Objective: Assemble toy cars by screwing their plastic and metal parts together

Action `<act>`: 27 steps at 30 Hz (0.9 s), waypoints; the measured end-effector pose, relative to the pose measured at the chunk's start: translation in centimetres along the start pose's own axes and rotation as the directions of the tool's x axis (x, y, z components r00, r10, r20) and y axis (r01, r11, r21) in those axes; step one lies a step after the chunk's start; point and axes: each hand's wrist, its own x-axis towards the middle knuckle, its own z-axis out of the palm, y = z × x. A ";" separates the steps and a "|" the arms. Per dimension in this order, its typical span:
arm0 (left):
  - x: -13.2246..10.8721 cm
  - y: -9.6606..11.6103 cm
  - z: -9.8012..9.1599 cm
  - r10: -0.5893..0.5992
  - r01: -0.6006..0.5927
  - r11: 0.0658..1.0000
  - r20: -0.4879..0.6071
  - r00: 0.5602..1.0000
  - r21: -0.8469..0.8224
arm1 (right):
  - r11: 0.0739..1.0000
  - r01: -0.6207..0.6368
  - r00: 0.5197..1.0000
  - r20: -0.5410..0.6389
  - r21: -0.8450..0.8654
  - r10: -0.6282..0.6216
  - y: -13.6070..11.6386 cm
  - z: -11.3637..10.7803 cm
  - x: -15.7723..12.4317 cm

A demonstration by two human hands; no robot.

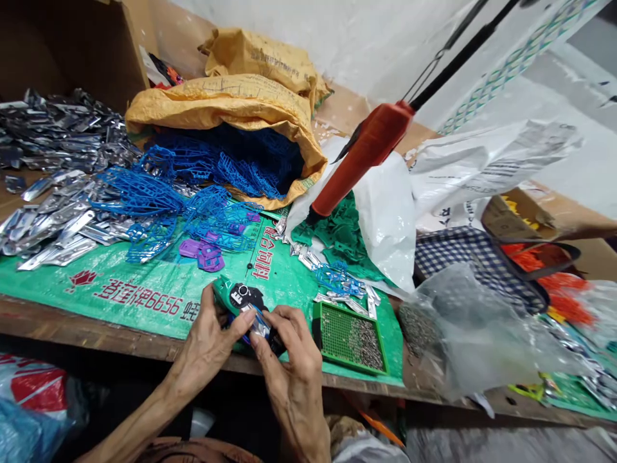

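Near the table's front edge, both hands hold what looks like a green and black plastic toy car (245, 296). My left hand (208, 337) is closed around its left side, the thumb pressing on the top. My right hand (292, 350) grips the right end, its thumb and fingers at a shiny silver piece (260, 323) on the toy. Part of the underside is hidden by the fingers. Just beyond lie several purple plastic parts (208, 252) and blue lattice-like plastic parts (216, 212). A green tray (351, 366) of small screws stands right of my right hand.
A red electric screwdriver (362, 161) hangs over the table. Behind are a yellow woven sack (216, 96) of blue parts and a white bag (390, 218) of green parts. Silver parts (67, 218) heap at left; a checkered bag (463, 257) and clear plastic bag (482, 328) sit right.
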 end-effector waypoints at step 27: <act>3.5 1.2 -0.7 0.364 -0.497 0.776 0.369 0.855 0.388 | 0.989 -0.116 0.978 0.185 0.086 0.099 3.4 -4.9 3.3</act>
